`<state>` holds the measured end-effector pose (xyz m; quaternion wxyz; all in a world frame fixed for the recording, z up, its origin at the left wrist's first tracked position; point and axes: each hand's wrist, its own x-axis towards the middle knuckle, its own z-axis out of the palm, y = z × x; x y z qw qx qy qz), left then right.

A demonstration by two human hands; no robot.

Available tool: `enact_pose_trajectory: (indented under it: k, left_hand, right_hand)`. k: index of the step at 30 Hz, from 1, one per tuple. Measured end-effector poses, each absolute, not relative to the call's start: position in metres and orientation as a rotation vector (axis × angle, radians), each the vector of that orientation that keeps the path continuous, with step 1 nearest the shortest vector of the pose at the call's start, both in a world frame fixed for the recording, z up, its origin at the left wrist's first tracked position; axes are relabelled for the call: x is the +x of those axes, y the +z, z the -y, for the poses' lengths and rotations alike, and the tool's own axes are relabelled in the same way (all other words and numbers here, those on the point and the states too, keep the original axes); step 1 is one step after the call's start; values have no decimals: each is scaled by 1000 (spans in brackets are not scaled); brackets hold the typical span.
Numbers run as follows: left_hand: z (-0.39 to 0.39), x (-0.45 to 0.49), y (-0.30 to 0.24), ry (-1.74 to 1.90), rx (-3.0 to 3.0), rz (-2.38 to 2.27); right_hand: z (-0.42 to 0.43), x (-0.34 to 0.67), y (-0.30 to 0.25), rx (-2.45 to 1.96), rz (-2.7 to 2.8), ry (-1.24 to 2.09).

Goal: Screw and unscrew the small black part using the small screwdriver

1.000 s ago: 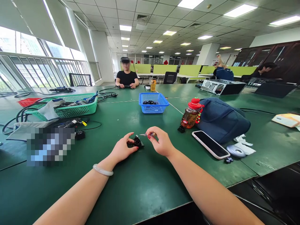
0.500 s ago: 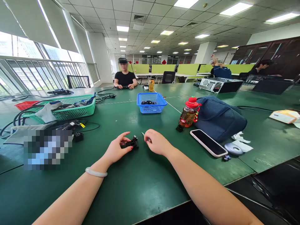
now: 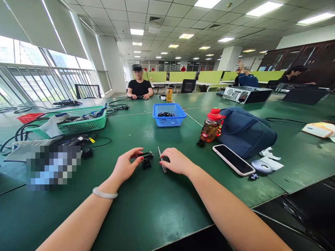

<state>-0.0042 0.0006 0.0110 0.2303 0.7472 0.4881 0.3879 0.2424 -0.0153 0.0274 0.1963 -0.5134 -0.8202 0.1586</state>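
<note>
A small black plastic part (image 3: 146,159) lies on the green table (image 3: 146,209) in front of me. My left hand (image 3: 126,165) pinches its top between thumb and fingers. Just to the right lies a thin metal tool (image 3: 162,164), a small screwdriver by its look. My right hand (image 3: 176,161) rests over its near end with the fingers curled down on it.
A blue basket (image 3: 169,114) with dark parts stands farther back. A red-capped bottle (image 3: 211,126), a dark blue bag (image 3: 246,131), a phone (image 3: 233,160) and a grey mouse (image 3: 262,166) lie to the right. A green basket (image 3: 70,120) and cables sit left. A person sits opposite.
My right hand has come down from mid-air and laid the thin tool on the table. The black part has turned slightly under my left hand.
</note>
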Motion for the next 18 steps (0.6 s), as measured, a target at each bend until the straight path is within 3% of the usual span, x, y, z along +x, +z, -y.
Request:
enact_pose_trajectory:
  k: [3,8,18]
  left_hand:
    - [-6,-5,7,1104,2072,-1486]
    - [-8,-1,3,858,2147,-1654]
    - [-1,4,3,812,2315,-1559]
  right_hand:
    - [9,253,30,-1636,2134,287]
    - [-5,294,31,-2185,1725,45]
    - [-21,333,19,-2440,1516,252]
